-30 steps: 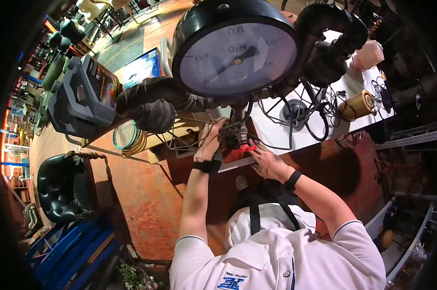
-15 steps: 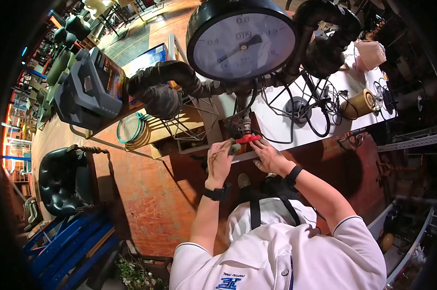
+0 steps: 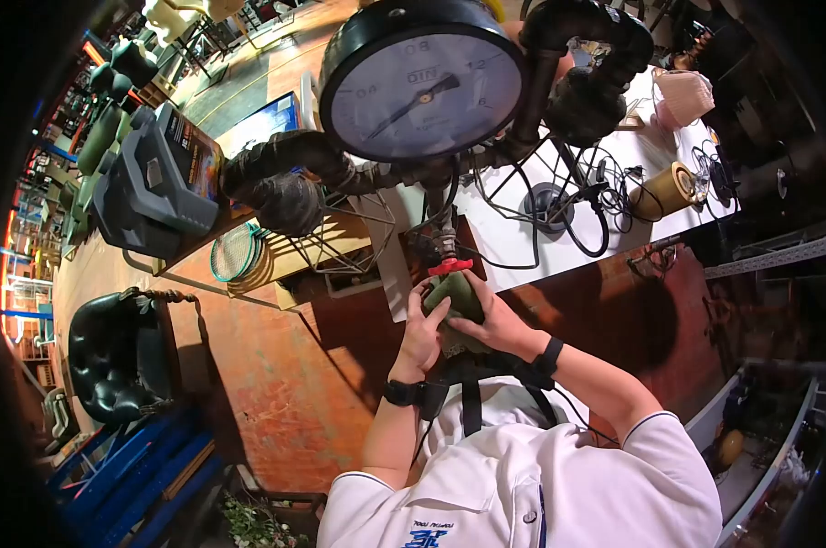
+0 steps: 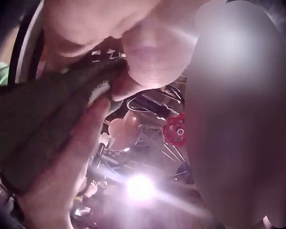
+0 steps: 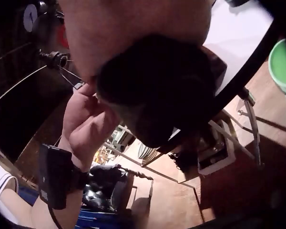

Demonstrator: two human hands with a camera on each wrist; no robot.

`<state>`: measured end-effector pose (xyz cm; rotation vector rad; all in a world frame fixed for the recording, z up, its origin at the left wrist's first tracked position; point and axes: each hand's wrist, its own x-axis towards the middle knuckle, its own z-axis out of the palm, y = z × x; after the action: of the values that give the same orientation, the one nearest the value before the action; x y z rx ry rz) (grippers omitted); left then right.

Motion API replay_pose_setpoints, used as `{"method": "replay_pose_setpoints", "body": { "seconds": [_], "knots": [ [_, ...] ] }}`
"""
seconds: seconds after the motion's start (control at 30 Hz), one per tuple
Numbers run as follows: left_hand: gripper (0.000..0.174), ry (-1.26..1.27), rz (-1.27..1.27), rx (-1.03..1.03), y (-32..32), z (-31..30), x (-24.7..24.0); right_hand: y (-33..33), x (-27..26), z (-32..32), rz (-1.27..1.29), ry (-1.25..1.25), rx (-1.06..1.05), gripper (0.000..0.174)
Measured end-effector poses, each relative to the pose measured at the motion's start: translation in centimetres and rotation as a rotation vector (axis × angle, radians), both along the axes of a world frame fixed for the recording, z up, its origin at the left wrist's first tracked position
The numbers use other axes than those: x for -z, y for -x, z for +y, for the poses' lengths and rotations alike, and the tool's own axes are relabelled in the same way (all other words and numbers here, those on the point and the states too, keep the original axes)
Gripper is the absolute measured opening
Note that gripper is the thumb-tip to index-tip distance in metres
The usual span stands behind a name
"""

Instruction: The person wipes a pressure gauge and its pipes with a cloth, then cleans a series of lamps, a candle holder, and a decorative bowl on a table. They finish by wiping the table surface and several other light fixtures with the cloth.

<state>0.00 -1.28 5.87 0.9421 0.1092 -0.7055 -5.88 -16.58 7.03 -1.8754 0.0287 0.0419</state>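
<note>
In the head view, both hands hold an olive-green cloth (image 3: 456,297) just below a red handwheel (image 3: 450,266) at the foot of the gauge's pipework. My left hand (image 3: 419,334) grips the cloth's left side, its fingers bent over it. From the other side my right hand (image 3: 504,324) holds it, thumb toward the left hand. The left wrist view shows the dark green cloth (image 4: 33,124) folded between fingers and thumb, with a pale frayed patch at its end. A dark shape (image 5: 157,86), in shadow, fills the middle of the right wrist view below the right hand.
A large round pressure gauge (image 3: 424,96) on black pipes stands over the work. The white tabletop (image 3: 513,251) carries cables and a brass-coloured cylinder (image 3: 664,194). Left are a grey jerrycan (image 3: 148,196), rackets (image 3: 237,253) and a black tufted chair (image 3: 121,356).
The left hand has come down from beside the pipework, drawing the green cloth toward the body. The right hand has left the red handwheel and now holds the cloth too.
</note>
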Motion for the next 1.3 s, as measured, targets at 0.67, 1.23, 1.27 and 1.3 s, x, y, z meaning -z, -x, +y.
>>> {"method": "replay_pose_setpoints", "body": {
  "seconds": [0.67, 1.23, 1.27, 1.3],
  "knots": [
    [0.032, -1.173, -1.223, 0.136, -1.5, 1.8, 5.4, 1.6, 2.1, -4.9, 0.015, 0.851, 0.174, 0.065],
    [0.02, -0.544, -1.001, 0.497, 0.9, -10.8, 2.5, 10.5, 1.8, -20.9, -0.023, 0.755, 0.705, 0.056],
    [0.022, -0.543, -0.977, 0.499, 1.0, -12.5, 2.4, 10.1, 1.8, -22.0, -0.046, 0.741, 0.668, 0.055],
    [0.022, -0.556, -0.976, 0.5, 1.1, -14.1, 2.0, 9.7, 1.6, -23.1, -0.071, 0.723, 0.627, 0.054]
  ]
}}
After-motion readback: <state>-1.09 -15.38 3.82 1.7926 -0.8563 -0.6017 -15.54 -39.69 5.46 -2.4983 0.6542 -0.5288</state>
